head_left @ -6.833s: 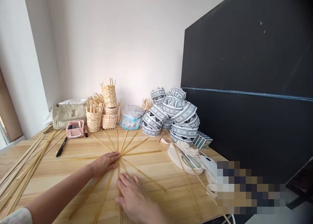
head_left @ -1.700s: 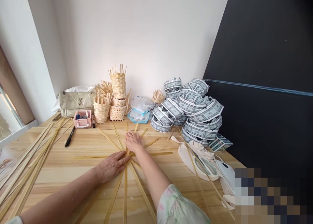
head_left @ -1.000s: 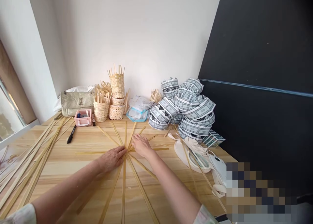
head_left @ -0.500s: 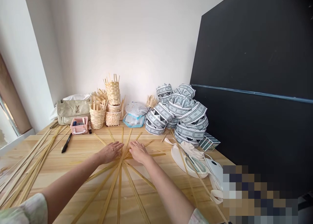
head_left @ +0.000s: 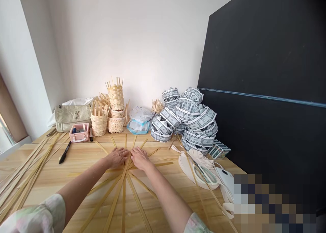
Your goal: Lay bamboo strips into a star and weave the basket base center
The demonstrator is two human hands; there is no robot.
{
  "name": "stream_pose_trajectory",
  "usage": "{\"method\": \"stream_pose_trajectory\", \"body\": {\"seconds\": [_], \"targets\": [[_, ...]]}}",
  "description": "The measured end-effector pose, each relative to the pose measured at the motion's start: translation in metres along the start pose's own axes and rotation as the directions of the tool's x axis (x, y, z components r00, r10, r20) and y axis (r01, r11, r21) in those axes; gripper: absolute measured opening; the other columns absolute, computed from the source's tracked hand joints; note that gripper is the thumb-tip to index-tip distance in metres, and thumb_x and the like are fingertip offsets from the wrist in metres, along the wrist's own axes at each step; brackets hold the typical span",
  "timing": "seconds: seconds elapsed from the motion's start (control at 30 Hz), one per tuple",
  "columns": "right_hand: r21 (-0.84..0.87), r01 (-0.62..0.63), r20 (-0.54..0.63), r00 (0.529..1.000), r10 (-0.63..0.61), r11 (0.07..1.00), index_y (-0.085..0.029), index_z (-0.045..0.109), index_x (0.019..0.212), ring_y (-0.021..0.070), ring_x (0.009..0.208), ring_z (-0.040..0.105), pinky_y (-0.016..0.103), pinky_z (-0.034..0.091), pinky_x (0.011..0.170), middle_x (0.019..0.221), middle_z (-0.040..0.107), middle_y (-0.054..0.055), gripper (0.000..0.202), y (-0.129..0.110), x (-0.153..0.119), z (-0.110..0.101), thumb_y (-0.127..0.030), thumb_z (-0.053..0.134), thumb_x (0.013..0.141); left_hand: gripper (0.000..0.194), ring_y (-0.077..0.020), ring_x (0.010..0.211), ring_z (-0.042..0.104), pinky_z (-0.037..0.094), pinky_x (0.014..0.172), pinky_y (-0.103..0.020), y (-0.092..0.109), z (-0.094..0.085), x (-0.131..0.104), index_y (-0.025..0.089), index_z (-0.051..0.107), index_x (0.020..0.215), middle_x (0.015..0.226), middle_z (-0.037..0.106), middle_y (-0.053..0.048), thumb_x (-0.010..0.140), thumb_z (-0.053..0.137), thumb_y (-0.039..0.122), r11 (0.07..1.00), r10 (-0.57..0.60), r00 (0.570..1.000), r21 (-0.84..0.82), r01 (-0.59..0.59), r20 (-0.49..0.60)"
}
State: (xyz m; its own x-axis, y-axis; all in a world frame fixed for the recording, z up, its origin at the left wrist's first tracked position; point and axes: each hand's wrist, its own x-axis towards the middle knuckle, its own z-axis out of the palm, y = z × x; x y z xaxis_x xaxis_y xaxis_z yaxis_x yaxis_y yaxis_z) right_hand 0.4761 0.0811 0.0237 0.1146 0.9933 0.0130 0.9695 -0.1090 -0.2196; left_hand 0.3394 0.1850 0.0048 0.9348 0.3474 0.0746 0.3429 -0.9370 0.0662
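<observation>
Wooden table (head_left: 184,189), crossed yellowish strips (head_left: 123,200), black pen (head_left: 65,152), pink crate (head_left: 79,136), beige bag (head_left: 68,119)

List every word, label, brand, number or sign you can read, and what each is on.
"YSL", apparently: interlaced emblem on the handbag; small, so not certain.
Striped box: print too small to read.
Short marker beside the pink basket: marking too small to read.
Nothing else is legible.
</observation>
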Motion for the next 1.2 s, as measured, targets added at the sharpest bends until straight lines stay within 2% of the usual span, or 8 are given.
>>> {"method": "stream_pose_trajectory", "body": {"seconds": [0.23, 0.37, 0.47, 0.67, 0.73, 0.87, 1.03, 1.2], "targets": [[-0.001, -0.005, -0.004, 1.0, 0.005, 1.0, -0.018, 0.039, 0.125, 0.0211, 0.126, 0.023, 0.044, 0.022, 0.098, 0.134, 0.037, 0.007, 0.04, -0.002, -0.001, -0.002, -0.024, 0.029, 0.086, 0.039, -0.0225, 0.122, 0.034, 0.028, 0.095, -0.048, 0.004, -0.01, -0.003, 0.023, 0.035, 0.127, 0.132, 0.041, -0.008, 0.089, 0.029, 0.028, 1.0, 0.018, 0.999, -0.014, -0.017, 0.052], [0.009, -0.023, 0.014, 1.0, 0.022, 1.0, -0.017, 0.036, 0.128, 0.0212, 0.128, 0.02, 0.045, 0.02, 0.1, 0.137, 0.032, 0.006, 0.042, -0.005, -0.008, -0.014, -0.024, 0.03, 0.087, 0.04, -0.0234, 0.124, 0.031, 0.026, 0.096, -0.05, 0.003, -0.018, -0.005, 0.02, 0.033, 0.128, 0.135, 0.036, -0.01, 0.089, 0.03, 0.028, 0.999, -0.01, 0.998, -0.031, 0.013, 0.067], [0.015, -0.048, 0.038, 0.998, 0.047, 0.999, -0.016, 0.036, 0.128, 0.021, 0.128, 0.02, 0.044, 0.019, 0.1, 0.138, 0.031, 0.007, 0.043, -0.007, -0.025, -0.027, -0.023, 0.034, 0.086, 0.041, -0.021, 0.124, 0.031, 0.025, 0.099, -0.044, 0.0, -0.029, -0.012, 0.019, 0.034, 0.128, 0.135, 0.036, -0.01, 0.088, 0.032, 0.023, 0.999, -0.028, 0.998, -0.043, 0.03, 0.058], [0.039, -0.034, 0.053, 0.998, 0.032, 0.999, -0.017, 0.041, 0.124, 0.018, 0.128, 0.021, 0.038, 0.018, 0.102, 0.137, 0.033, 0.007, 0.042, -0.021, -0.099, -0.055, -0.022, 0.038, 0.083, 0.036, -0.0189, 0.113, 0.046, 0.035, 0.093, -0.031, 0.001, -0.057, -0.052, 0.016, 0.047, 0.119, 0.124, 0.05, -0.009, 0.084, 0.038, 0.015, 0.997, -0.001, 0.998, -0.082, 0.006, 0.062], [0.089, -0.018, 0.091, 0.996, 0.01, 0.996, -0.017, 0.041, 0.126, 0.0175, 0.128, 0.021, 0.038, 0.018, 0.103, 0.137, 0.032, 0.007, 0.043, -0.027, -0.13, -0.059, -0.023, 0.037, 0.083, 0.035, -0.0185, 0.108, 0.05, 0.038, 0.09, -0.03, 0.006, -0.064, -0.067, 0.017, 0.049, 0.116, 0.12, 0.053, -0.007, 0.083, 0.04, 0.014, 0.993, 0.045, 0.998, -0.107, -0.04, 0.047], [0.159, -0.081, 0.188, 0.981, 0.05, 0.984, -0.016, 0.035, 0.13, 0.0169, 0.129, 0.017, 0.037, 0.012, 0.105, 0.139, 0.028, 0.006, 0.048, -0.04, -0.183, -0.063, -0.026, 0.035, 0.083, 0.033, -0.0176, 0.106, 0.051, 0.038, 0.09, -0.028, 0.021, -0.069, -0.087, 0.017, 0.052, 0.112, 0.116, 0.056, -0.007, 0.08, 0.047, 0.014, 0.986, 0.116, 0.993, -0.12, -0.116, -0.01], [0.264, -0.18, 0.217, 0.968, 0.123, 0.948, -0.019, 0.034, 0.131, 0.0178, 0.128, 0.02, 0.034, 0.017, 0.105, 0.139, 0.028, 0.001, 0.049, -0.049, -0.237, -0.069, -0.032, 0.035, 0.084, 0.03, -0.0194, 0.105, 0.052, 0.04, 0.088, -0.029, 0.045, -0.063, -0.09, 0.016, 0.054, 0.107, 0.115, 0.055, -0.009, 0.078, 0.048, 0.012, 0.993, 0.111, 0.993, -0.045, -0.113, -0.044], [0.35, -0.325, 0.144, 0.945, 0.293, 0.879, -0.021, 0.039, 0.129, 0.0191, 0.123, 0.032, 0.032, 0.029, 0.1, 0.135, 0.035, 0.002, 0.049, -0.032, -0.289, -0.064, -0.038, 0.035, 0.083, 0.025, -0.0184, 0.099, 0.054, 0.042, 0.085, -0.028, 0.064, -0.06, -0.082, 0.018, 0.056, 0.101, 0.103, 0.059, -0.007, 0.078, 0.048, 0.011, 0.976, 0.21, 0.972, -0.036, -0.215, -0.101]]}}
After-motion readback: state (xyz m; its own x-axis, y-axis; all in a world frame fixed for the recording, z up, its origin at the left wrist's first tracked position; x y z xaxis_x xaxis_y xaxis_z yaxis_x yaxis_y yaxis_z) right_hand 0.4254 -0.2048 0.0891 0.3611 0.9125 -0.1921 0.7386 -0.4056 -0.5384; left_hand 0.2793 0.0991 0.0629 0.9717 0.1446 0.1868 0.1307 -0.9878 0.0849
